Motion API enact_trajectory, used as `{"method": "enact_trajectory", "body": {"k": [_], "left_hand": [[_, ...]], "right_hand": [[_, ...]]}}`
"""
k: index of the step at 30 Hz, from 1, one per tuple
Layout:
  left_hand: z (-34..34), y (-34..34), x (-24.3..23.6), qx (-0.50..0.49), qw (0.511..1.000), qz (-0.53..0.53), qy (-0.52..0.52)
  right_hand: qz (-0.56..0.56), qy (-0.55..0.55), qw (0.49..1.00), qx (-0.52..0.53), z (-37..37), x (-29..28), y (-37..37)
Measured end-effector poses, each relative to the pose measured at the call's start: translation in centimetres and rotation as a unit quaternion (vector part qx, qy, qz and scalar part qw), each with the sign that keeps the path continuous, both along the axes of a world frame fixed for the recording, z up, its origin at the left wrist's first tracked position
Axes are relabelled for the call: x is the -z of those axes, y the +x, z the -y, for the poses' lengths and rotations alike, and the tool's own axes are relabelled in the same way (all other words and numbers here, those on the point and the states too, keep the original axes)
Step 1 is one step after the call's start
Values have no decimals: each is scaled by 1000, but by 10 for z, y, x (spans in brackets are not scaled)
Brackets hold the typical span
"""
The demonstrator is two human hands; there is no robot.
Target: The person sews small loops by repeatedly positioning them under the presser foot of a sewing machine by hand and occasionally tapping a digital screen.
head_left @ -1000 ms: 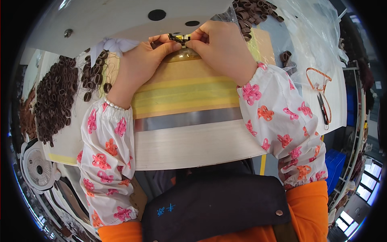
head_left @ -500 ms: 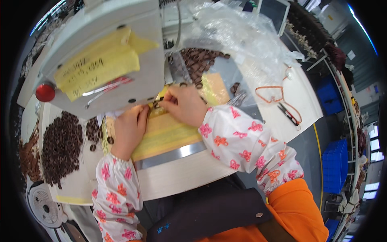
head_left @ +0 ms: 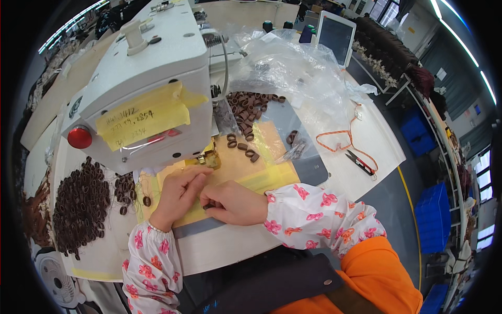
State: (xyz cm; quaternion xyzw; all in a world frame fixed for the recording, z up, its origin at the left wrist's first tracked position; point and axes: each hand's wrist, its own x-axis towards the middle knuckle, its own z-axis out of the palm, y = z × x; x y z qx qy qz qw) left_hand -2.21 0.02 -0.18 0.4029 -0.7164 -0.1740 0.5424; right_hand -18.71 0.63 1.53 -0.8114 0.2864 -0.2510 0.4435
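Note:
A white sewing machine (head_left: 146, 83) stands before me, taped with yellow paper, above a metal needle plate (head_left: 209, 157). My left hand (head_left: 180, 191) lies just below that plate, fingers curled together; whatever is inside is hidden. Nearer me, my right hand (head_left: 232, 204) pinches a small dark brown loop (head_left: 208, 205), mostly covered by the fingers. Both are over the yellow-taped work surface (head_left: 251, 178). Threaded brown loops (head_left: 78, 209) are heaped at the left; loose ones (head_left: 246, 107) lie behind the plate.
Clear plastic sheeting (head_left: 282, 68) covers the back of the table (head_left: 376, 152), near a tablet (head_left: 332, 36). Thread snips (head_left: 360, 162) and an orange lanyard (head_left: 334, 133) lie at the right. A fan (head_left: 57, 280) is at lower left, blue crates (head_left: 431, 220) at right.
My right hand has drawn back toward me from the needle and turned downward, bringing a small brown loop. My left hand has also come away slightly. The view has tilted upward, showing more machine.

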Motion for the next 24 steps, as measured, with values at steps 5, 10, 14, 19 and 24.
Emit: {"method": "enact_trajectory", "body": {"k": [5, 10, 14, 19, 24], "left_hand": [[1, 19, 8, 20, 980, 80, 180], [5, 11, -1, 34, 968, 80, 237], [2, 15, 1, -5, 957, 103, 273], [5, 7, 7, -66, 968, 86, 225], [11, 2, -2, -123, 938, 114, 303]], "right_hand": [[-25, 82, 996, -14, 37, 2, -8], [6, 218, 975, 30, 64, -2, -9], [-7, 239, 970, 43, 61, -1, 0], [16, -148, 982, 117, 57, 17, 0], [27, -202, 966, 157, 63, 21, 2]]}}
